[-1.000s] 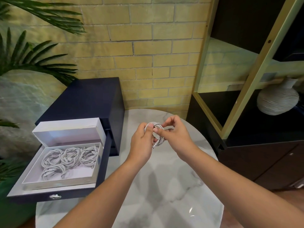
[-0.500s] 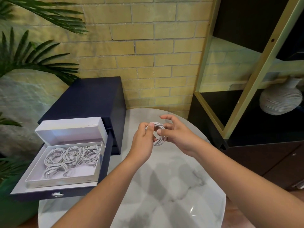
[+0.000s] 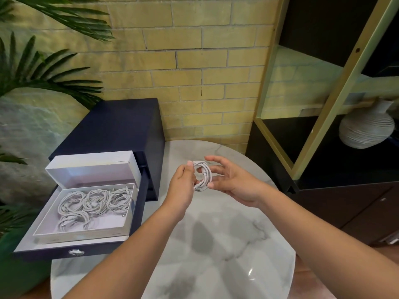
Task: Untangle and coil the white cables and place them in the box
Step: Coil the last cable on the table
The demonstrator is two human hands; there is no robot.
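The marble table (image 3: 216, 244) lay nearest, and both forearms reached over it, away from the camera. Above the far half of the table the left hand (image 3: 182, 186) pinched a coiled cable (image 3: 201, 176) between thumb and fingers at the coil's left edge. The ring stood almost upright in the air and did not rest on the table. The right hand (image 3: 235, 184) was just beside the coil on its right, with the fingers spread and relaxed, gripping nothing. One fingertip perhaps touched the lower edge of the coil, but the view was too small to be sure.

To the left, an open dark blue drawer (image 3: 43, 254) held the white box (image 3: 82, 235), with its lid raised on the far side. Four coils (image 3: 95, 201) lay inside: three in a row at the far side and one at the near left. Bare floor showed at the near right of the box.

The coil looked finished, so the step in hand was probably to carry it to the box. To do this well, the pinch should cross all the turns, so that no loop springs out on the way. The coil should then be laid flat on the bare part, beside the others and not on them, and released only when it is lying there.

Farther off were the brick wall (image 3: 194, 61) and, on a dark shelf at the right, a ribbed vase (image 3: 367, 128).
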